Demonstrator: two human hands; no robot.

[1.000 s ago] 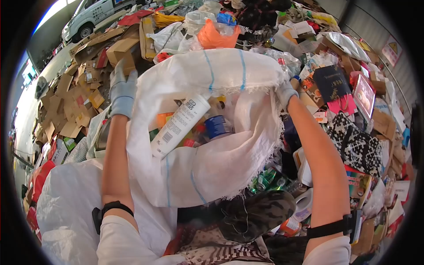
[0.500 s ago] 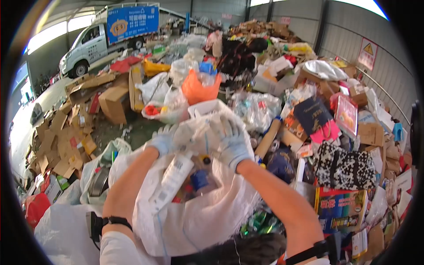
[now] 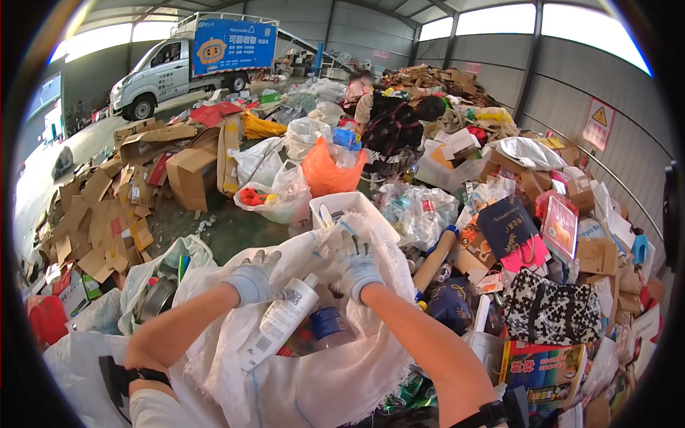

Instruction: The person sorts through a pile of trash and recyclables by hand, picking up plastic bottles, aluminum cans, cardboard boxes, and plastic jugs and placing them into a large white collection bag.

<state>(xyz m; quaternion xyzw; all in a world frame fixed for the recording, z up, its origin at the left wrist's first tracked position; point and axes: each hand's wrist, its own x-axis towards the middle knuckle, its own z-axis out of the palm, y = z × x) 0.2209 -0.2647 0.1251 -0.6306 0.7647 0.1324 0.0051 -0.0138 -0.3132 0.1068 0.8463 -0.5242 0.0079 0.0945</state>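
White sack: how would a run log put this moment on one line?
left hand: at rim | right hand: at rim | white sack: open | white bottle: inside, tilted

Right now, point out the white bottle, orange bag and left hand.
White bottle (image 3: 280,323): head view, on the middle of its printed body.
Orange bag (image 3: 331,172): head view, on the front of its bulging side.
Left hand (image 3: 252,281): head view, on the back of the glove.

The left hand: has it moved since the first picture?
Yes. Judged against the cardboard box, the left hand has moved to the right and closer to the camera. Now it is beside the white bottle.
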